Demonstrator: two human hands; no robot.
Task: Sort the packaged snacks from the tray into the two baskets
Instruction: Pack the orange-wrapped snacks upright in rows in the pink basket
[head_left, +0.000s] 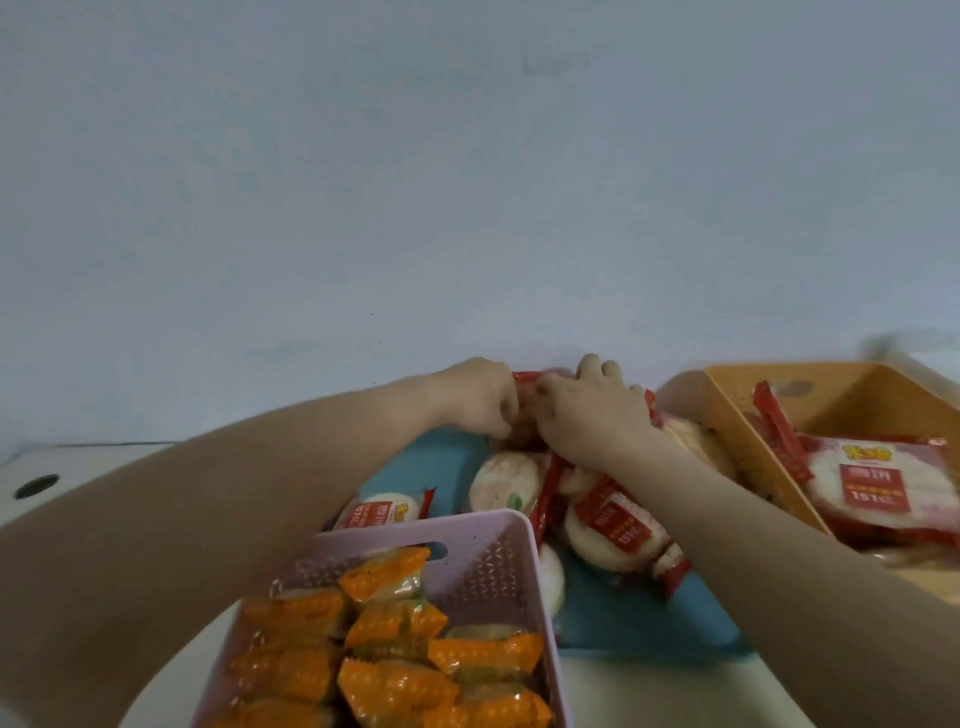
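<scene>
Plain pale blue-grey wall (467, 156), white tabletop (93, 467) with round hole (36, 486)

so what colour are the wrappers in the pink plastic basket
The wrapped snack packets are orange with pale dots; head view shows them.

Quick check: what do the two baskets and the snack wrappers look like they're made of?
Pink basket: likely moulded plastic, matte; perforated wall, cut-out handle slot.
Orange basket: same look, matte plastic with a handle slot.
Orange wrappers: thin glossy film, crinkled, partly see-through.
Red wrappers: glossy clear film with printed ends; blur hides detail.
</scene>
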